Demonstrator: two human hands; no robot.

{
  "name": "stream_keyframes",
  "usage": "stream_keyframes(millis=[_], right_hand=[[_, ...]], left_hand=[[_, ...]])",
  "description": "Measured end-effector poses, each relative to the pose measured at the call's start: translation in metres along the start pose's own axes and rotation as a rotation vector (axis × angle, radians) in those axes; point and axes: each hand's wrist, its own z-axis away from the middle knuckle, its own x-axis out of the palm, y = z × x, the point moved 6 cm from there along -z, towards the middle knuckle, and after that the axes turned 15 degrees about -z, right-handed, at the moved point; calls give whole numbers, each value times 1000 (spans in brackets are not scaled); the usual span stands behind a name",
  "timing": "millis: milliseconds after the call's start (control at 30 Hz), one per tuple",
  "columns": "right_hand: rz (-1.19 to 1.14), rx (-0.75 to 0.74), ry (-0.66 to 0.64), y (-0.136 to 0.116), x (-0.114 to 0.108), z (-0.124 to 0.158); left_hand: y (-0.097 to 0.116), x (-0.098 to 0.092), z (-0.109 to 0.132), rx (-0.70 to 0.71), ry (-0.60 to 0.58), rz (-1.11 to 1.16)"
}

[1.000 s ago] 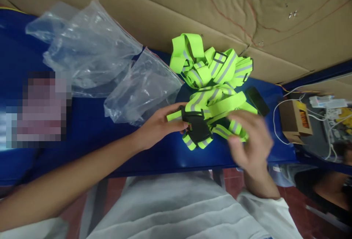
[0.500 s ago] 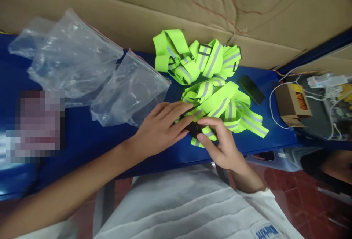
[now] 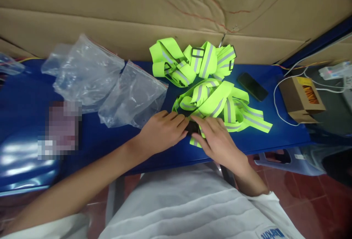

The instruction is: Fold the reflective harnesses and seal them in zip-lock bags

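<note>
A bundle of neon-yellow reflective straps [image 3: 220, 103] lies on the blue table [image 3: 115, 143] near its front edge. My left hand [image 3: 162, 131] and my right hand [image 3: 217, 140] meet over its black plastic buckle [image 3: 191, 127]. Both hands have their fingers pressed down and closed around the buckle and the strap ends, which are mostly hidden under them. A second folded bundle of the same straps [image 3: 189, 61] sits further back against the cardboard.
Clear plastic bags [image 3: 110, 81] lie left of the straps. A dark phone [image 3: 252, 86] rests on the table to the right. A small cardboard box [image 3: 301, 99] with white cables stands off the right end. A cardboard wall [image 3: 165, 8] backs the table.
My right hand came in from the right and closed on the buckle beside my left hand. The loose strap bundle has been flattened onto the table.
</note>
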Motion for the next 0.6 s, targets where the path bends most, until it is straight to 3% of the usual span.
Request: stream_keyframes(millis=[133,233,333,400,500,600], right_hand=[[139,-42,27,-2,1,2],[233,-43,49,1,-10,8],[238,-22,209,7,-42,22],[139,16,390,16,-74,38],[-97,63,694,47,-129,70],[-365,-8,1162,102,-197,119]], left_hand=[[-1,-5,-6,-29,-26,46],[-4,-12,-10,-67,-86,76],[-23,-30,-8,-160,-96,101],[-48,-49,-2,-306,-53,226],[-106,-75,15,-639,189,550],[-169,-90,42,-818,651,710]])
